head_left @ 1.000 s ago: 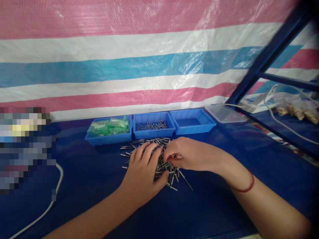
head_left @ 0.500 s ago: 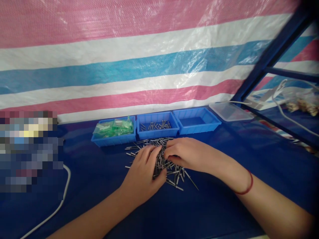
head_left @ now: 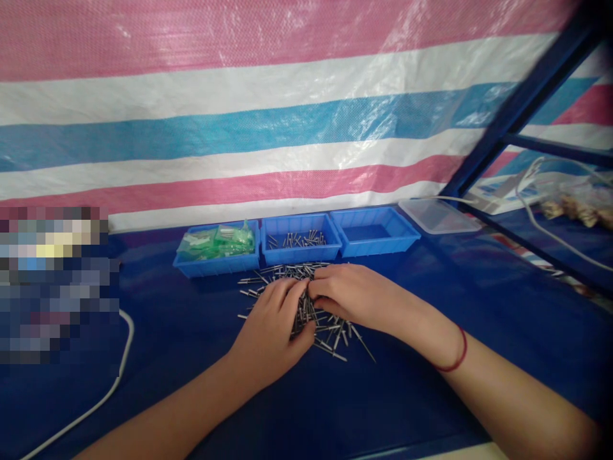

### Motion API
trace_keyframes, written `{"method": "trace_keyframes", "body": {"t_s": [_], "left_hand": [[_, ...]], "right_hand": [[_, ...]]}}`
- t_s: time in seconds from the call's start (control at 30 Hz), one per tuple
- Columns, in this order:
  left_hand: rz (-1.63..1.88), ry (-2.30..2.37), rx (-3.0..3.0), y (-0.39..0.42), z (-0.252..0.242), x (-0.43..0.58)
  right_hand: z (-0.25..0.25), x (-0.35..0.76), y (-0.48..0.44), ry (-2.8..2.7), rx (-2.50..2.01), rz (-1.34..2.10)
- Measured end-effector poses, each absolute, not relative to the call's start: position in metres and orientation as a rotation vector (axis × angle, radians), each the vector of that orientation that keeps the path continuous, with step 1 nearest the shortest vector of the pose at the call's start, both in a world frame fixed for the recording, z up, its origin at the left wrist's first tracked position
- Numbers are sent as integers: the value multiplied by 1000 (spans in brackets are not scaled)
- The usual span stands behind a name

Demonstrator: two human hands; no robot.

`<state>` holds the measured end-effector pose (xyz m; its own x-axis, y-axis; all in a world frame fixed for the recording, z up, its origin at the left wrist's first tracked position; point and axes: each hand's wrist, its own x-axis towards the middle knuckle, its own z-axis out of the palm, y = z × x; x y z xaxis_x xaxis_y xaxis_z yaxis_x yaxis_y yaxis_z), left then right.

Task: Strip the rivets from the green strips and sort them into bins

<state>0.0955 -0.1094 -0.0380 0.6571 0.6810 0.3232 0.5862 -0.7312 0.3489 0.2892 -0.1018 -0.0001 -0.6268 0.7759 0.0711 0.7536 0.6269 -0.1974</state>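
A loose pile of blind rivets [head_left: 306,309], thin metal pins with silvery sleeves, lies on the blue tabletop. My left hand [head_left: 271,322] rests over the pile's left side, fingers bent over it and thumb held well apart, with rivets showing in between. From the right, my right hand [head_left: 347,292] reaches in with curled fingers, their tips down among the rivets and close against the left index finger. What those fingertips pinch is hidden. Behind the pile, a blue bin [head_left: 301,257] contains more rivets.
To its left, another blue bin [head_left: 218,264] holds green plastic packets [head_left: 225,240]. A third blue bin [head_left: 378,244] and a clear plastic lid [head_left: 439,216] sit to the right. A white cable [head_left: 125,358] runs along the left; a dark metal frame [head_left: 507,121] rises at right.
My right hand has shifted slightly left, so its fingertips now meet the left hand's index finger. The left hand stays nearly as it was over the pile.
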Motion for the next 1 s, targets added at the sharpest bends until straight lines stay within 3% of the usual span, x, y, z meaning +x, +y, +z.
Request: {"method": "trace_keyframes", "body": {"t_s": [1.0], "left_hand": [[612, 1027, 2661, -107, -38, 93]], "right_hand": [[6, 288, -102, -2674, -1187, 424]]}}
